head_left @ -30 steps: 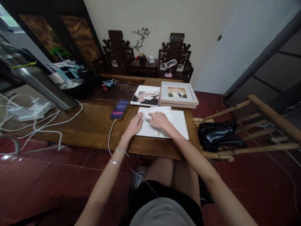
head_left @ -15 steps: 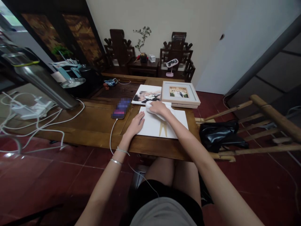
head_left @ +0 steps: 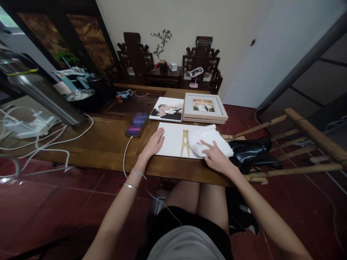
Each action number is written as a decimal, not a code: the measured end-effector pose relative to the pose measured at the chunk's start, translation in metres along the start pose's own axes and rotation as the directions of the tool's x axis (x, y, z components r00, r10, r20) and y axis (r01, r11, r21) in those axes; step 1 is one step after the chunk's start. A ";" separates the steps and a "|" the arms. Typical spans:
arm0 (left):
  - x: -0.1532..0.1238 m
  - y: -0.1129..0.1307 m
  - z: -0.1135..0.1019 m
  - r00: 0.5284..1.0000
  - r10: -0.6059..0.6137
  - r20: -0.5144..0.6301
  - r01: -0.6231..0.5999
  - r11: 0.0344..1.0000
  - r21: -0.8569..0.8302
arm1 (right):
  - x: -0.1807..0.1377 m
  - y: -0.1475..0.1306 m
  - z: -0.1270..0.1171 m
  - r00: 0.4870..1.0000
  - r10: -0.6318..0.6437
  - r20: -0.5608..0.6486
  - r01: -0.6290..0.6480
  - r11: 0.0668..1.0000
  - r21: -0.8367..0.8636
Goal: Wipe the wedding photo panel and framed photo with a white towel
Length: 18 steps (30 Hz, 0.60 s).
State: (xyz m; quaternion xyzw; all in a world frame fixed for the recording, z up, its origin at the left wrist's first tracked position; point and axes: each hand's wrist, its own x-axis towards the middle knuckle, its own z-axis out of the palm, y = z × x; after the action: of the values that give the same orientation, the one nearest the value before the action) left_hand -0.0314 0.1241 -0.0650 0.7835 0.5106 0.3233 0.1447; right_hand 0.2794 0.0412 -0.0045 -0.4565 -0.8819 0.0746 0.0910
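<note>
A white rectangular board (head_left: 171, 139) lies flat near the table's front edge. On it is a tan, two-legged piece (head_left: 185, 142) shaped like an upside-down V. My left hand (head_left: 155, 142) rests on the board's left edge, fingers stretched out flat. Bunched under my right hand (head_left: 217, 156) is a white cloth (head_left: 208, 139), which covers the board's right part and hangs past its edge. My right hand holds and presses the cloth, with some fingers extended over it. The board's right corner is hidden.
Behind the board lie a photo panel (head_left: 168, 109) and a framed photo (head_left: 205, 107). A phone (head_left: 137, 124) on a white cable is at left, with a steel flask (head_left: 46, 95) and tangled cords (head_left: 29, 126) beyond. A bamboo chair (head_left: 311, 135) holding a black bag (head_left: 251, 151) stands at right.
My right hand has moved the cloth from the board's far middle to its right front side, uncovering the whole tan piece. My left hand stays on the left edge.
</note>
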 end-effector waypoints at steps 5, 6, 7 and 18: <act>-0.001 0.002 -0.001 1.000 0.002 0.020 -0.002 1.000 -0.005 | -0.034 -0.024 0.003 0.996 -0.071 -0.051 0.071 0.997 0.012; -0.001 0.001 -0.001 1.000 0.007 0.026 -0.007 1.000 -0.004 | -0.032 -0.022 0.003 0.995 -0.076 -0.057 0.076 0.997 0.001; -0.001 0.001 0.000 0.999 0.012 0.031 -0.012 1.000 -0.002 | -0.026 -0.018 0.003 0.995 -0.079 -0.060 0.079 0.997 -0.010; 0.000 -0.005 0.001 0.999 0.023 0.025 -0.023 1.000 -0.018 | 0.081 0.030 -0.019 0.973 0.232 -0.009 -0.229 0.955 -0.187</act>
State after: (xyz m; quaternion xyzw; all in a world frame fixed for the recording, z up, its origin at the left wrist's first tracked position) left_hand -0.0338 0.1261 -0.0687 0.7919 0.4969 0.3197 0.1544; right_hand 0.2614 0.1256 0.0150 -0.5622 -0.8264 0.0047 0.0328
